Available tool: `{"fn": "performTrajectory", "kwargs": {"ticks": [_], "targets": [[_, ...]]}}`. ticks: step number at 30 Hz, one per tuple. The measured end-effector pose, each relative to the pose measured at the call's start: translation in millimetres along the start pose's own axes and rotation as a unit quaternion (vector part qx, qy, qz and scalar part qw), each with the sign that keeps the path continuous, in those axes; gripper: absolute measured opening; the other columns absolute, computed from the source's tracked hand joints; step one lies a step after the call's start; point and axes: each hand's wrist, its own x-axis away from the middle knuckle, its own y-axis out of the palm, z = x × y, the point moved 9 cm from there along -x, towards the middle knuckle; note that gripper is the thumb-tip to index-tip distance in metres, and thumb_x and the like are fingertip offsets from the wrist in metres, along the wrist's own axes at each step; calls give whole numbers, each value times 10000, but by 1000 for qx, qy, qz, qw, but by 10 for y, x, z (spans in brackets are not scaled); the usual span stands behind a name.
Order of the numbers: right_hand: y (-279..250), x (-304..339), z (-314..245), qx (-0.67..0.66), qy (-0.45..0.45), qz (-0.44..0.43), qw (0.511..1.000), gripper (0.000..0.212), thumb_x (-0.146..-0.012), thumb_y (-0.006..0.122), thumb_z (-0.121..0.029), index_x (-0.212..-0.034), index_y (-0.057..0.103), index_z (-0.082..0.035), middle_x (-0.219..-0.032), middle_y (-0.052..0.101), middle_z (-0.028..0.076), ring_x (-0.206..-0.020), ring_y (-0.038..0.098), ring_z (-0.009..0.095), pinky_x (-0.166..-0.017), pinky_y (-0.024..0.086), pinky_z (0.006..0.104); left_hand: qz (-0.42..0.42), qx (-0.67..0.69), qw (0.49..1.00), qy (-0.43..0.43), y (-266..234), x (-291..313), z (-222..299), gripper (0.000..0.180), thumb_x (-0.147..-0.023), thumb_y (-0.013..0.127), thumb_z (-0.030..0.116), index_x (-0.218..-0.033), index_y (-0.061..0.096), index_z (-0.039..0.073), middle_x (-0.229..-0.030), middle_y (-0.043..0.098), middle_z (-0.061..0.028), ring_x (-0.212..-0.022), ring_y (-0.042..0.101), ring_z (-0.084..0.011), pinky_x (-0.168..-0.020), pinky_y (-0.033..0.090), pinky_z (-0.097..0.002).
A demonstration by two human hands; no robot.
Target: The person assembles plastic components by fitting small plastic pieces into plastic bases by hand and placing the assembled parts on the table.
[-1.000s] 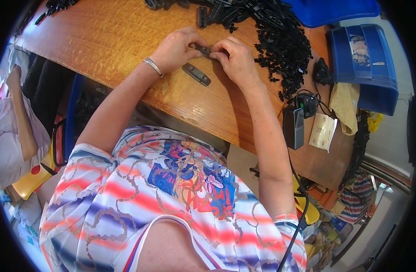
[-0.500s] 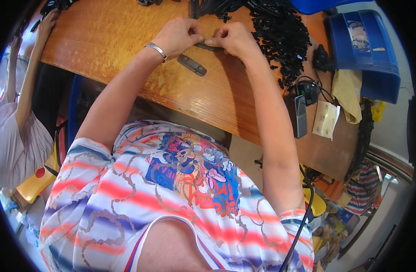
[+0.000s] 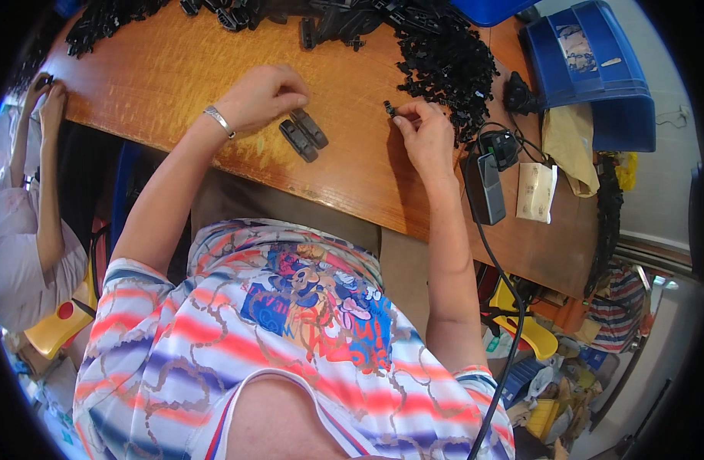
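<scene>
Two long dark plastic pieces lie side by side on the wooden table, the nearer piece (image 3: 297, 141) and the farther piece (image 3: 312, 129). My left hand (image 3: 258, 98), with a silver bracelet at its wrist, is just beyond their far ends. Its fingers are curled and its thumb is drawn in; whether anything is between them is hidden. To the right, my right hand (image 3: 429, 136) pinches a small black plastic part (image 3: 389, 109) between thumb and fingertips, just above the table. Beside that hand spreads a pile of small black parts (image 3: 448, 73).
More black parts (image 3: 237, 14) line the far side of the table. At right are a blue bin (image 3: 590, 69), a dark box-shaped device (image 3: 486, 188) with a cable, and a white packet (image 3: 536, 192). Another person's hands (image 3: 49, 96) work at the far left.
My hands were together on a dark piece; now they are apart. That piece lies beside the other one. My right hand has moved right and taken a small black part.
</scene>
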Motion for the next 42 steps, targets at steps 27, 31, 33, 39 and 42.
{"fn": "performTrajectory", "kwargs": {"ticks": [27, 31, 33, 39, 42], "targets": [[392, -10, -538, -141, -3, -113, 984, 224, -903, 805, -147, -1032, 727, 19, -987, 767, 227, -948, 749, 385, -842, 573, 463, 38, -69, 996, 40, -50, -546, -94, 180, -935, 800, 179, -1016, 792, 19, -1006, 729, -120, -945, 708, -328, -844, 569, -418], [522, -22, -502, -154, 33, -133, 978, 250, -889, 831, -174, -1017, 727, 15, -935, 762, 222, -887, 746, 384, -806, 571, 457, -27, 57, 996, -63, 80, -560, -282, 215, -938, 778, 216, -1030, 818, 25, -1035, 774, -151, -994, 734, -337, -912, 573, -437], [559, -30, -524, -181, 28, -118, 976, 265, -876, 850, -194, -995, 723, 6, -880, 752, 213, -826, 734, 386, -769, 567, 451, 4, 14, 999, -48, 17, -593, -320, 217, -939, 779, 225, -1021, 817, 29, -1029, 772, -149, -983, 736, -333, -901, 577, -436], [565, -98, -574, -193, 15, -70, 979, 257, -875, 857, -200, -964, 715, -6, -844, 737, 209, -800, 726, 385, -741, 559, 448, 107, 11, 993, -39, -136, -335, -201, 259, -908, 806, 290, -1037, 810, 66, -1011, 761, -132, -963, 732, -329, -875, 581, -437], [505, -146, -692, -208, -20, -26, 978, 191, -900, 825, -151, -958, 715, -6, -871, 742, 200, -805, 724, 381, -739, 556, 443, 136, -9, 989, -54, -102, -94, -116, 276, -873, 829, 305, -1047, 805, 93, -1013, 736, -119, -989, 713, -329, -877, 576, -449]]}}
